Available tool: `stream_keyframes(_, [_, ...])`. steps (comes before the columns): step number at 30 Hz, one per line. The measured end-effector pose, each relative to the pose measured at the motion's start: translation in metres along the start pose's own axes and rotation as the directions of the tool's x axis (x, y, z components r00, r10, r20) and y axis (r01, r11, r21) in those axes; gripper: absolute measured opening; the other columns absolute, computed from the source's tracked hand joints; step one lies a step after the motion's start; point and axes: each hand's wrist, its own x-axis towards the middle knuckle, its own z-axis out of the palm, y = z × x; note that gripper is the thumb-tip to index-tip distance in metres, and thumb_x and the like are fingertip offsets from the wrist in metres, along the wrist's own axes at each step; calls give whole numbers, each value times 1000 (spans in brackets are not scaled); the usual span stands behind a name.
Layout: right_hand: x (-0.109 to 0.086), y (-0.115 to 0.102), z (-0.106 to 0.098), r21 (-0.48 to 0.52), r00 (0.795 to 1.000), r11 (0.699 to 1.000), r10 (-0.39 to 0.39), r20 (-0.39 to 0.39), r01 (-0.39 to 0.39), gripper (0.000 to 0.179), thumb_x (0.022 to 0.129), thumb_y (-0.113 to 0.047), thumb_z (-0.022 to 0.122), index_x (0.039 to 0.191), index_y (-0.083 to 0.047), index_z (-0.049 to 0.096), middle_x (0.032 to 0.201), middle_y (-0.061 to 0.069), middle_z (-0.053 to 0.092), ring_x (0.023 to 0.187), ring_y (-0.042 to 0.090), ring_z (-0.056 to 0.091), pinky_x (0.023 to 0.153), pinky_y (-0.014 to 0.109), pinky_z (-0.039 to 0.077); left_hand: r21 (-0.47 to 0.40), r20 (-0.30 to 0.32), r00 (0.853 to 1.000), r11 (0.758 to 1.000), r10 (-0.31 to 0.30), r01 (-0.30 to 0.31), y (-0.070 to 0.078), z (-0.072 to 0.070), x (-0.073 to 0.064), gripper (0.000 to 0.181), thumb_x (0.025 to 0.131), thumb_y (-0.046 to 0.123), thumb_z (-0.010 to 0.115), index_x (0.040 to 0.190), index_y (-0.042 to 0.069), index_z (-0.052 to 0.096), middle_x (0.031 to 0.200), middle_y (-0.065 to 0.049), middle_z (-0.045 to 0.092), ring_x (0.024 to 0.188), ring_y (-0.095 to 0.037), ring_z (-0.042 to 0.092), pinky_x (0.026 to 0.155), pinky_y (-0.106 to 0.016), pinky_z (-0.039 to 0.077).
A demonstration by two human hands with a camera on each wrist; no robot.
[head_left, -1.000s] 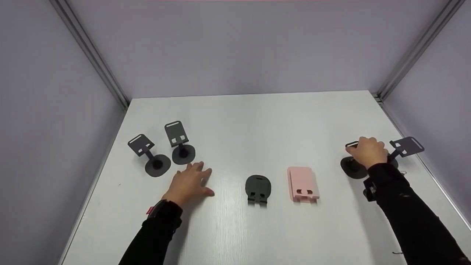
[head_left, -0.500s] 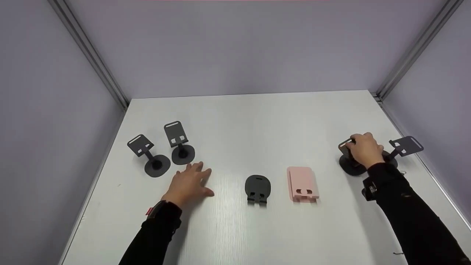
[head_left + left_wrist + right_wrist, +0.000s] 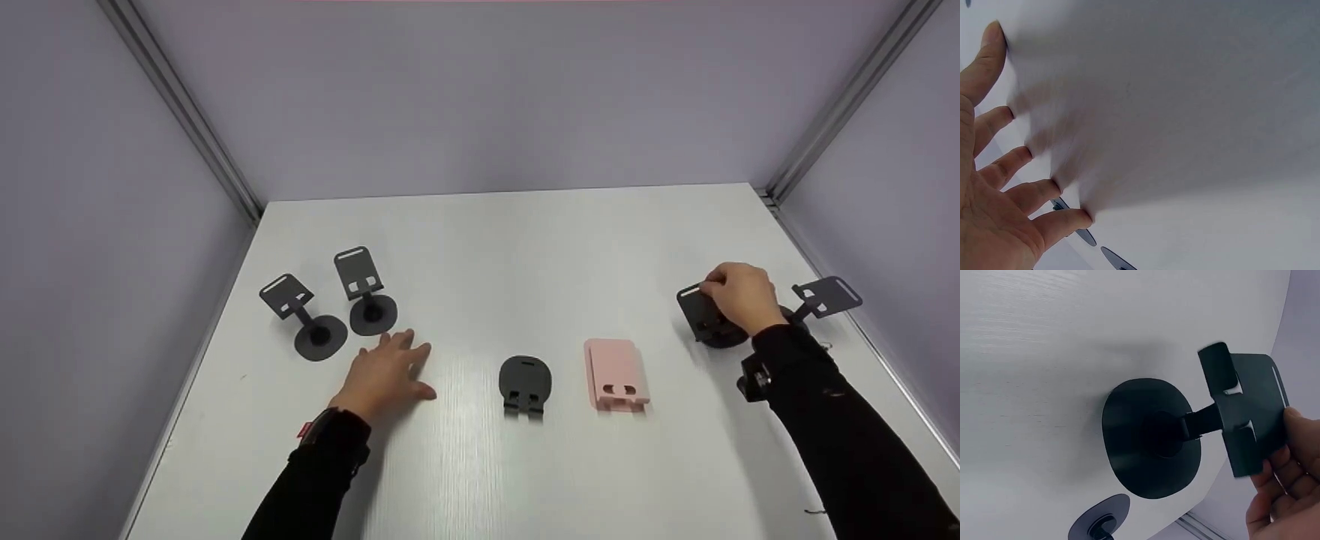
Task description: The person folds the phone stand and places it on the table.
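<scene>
My right hand [image 3: 742, 296] pinches the edge of a dark grey phone stand's plate at the right of the table. Up close in the right wrist view, this phone stand [image 3: 1258, 394] has a rounded base, a short arm and two front lips. Thumb and fingers [image 3: 1293, 422] grip one side of its plate. Right beside it, another unfolded dark stand [image 3: 829, 298] is partly behind the hand. My left hand [image 3: 382, 375] rests on the tabletop, fingers spread and fingertips down, holding nothing. Just beyond it stand two unfolded dark phone stands, one nearer [image 3: 321, 337] and one farther [image 3: 358, 274].
Between the hands lie a folded dark stand [image 3: 525, 382] and a folded pink stand [image 3: 615, 371]. The white table [image 3: 487, 262] is bounded by grey panels at the left, back and right [image 3: 892, 195]. A small dark strand lies near the right sleeve.
My right hand has shifted slightly left and away from me, and the plate it holds has swung left and now shows more of its face. The left hand has stayed still.
</scene>
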Motion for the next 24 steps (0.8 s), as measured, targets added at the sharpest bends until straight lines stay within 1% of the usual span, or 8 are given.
stream_keyframes(3, [3, -1, -3, 10, 999, 999, -37, 14, 37, 22, 97, -13, 66, 99, 8, 70, 102, 30, 67, 93, 44, 60, 81, 53, 47, 5, -2, 1000, 1000, 3, -3, 0, -1, 0, 78, 78, 48, 85, 145, 17, 60, 156, -19, 43, 143, -56, 34, 104, -81, 30])
stream_keyframes(8, [5, -4, -6, 42, 997, 997, -68, 23, 67, 17, 94, -14, 70, 92, 2, 74, 92, 21, 70, 87, 35, 59, 76, 40, 43, -3, 10, 1000, 1000, -1, 1, 1, -3, 1, 78, 78, 47, 85, 145, 18, 59, 157, -20, 42, 144, -56, 33, 105, -81, 29])
stream_keyframes(12, [4, -8, -6, 71, 997, 995, -75, 32, 72, 15, 95, -15, 71, 92, -1, 75, 92, 17, 72, 86, 30, 57, 75, 36, 44, -19, 25, 1000, 1000, -10, 11, 1, -4, 1, 79, 78, 46, 85, 146, 18, 59, 158, -20, 41, 145, -55, 30, 106, -81, 27])
stream_keyframes(16, [4, -14, -4, 115, 997, 991, -70, 35, 66, 16, 96, -16, 71, 94, -1, 75, 89, 14, 71, 79, 23, 58, 68, 30, 46, -31, 32, 999, 999, -12, 13, 2, -4, 1, 79, 78, 46, 85, 147, 18, 58, 159, -20, 40, 145, -56, 29, 107, -81, 25])
stream_keyframes(19, [4, -21, -2, 152, 996, 985, -81, 30, 76, 16, 97, -17, 71, 94, -2, 74, 85, 11, 70, 73, 18, 58, 62, 25, 47, -35, 32, 999, 999, -8, 9, 3, -5, 0, 77, 80, 47, 83, 146, 17, 58, 159, -20, 39, 145, -57, 29, 107, -81, 25])
stream_keyframes(21, [4, -28, -1, 175, 995, 980, -99, 27, 93, 15, 97, -17, 71, 94, -2, 74, 84, 10, 70, 72, 17, 59, 61, 23, 46, -24, 28, 1000, 1000, -4, 4, 3, -5, 0, 74, 83, 49, 81, 146, 17, 58, 159, -20, 40, 145, -57, 30, 107, -81, 27])
stream_keyframes(24, [4, -39, 2, 211, 992, 971, -121, 35, 111, 14, 97, -16, 71, 94, -3, 74, 85, 11, 71, 73, 20, 62, 62, 22, 47, -1, 9, 1000, 1000, 6, -6, 4, -4, 0, 67, 86, 50, 77, 142, 16, 62, 156, -20, 44, 142, -57, 35, 104, -81, 31])
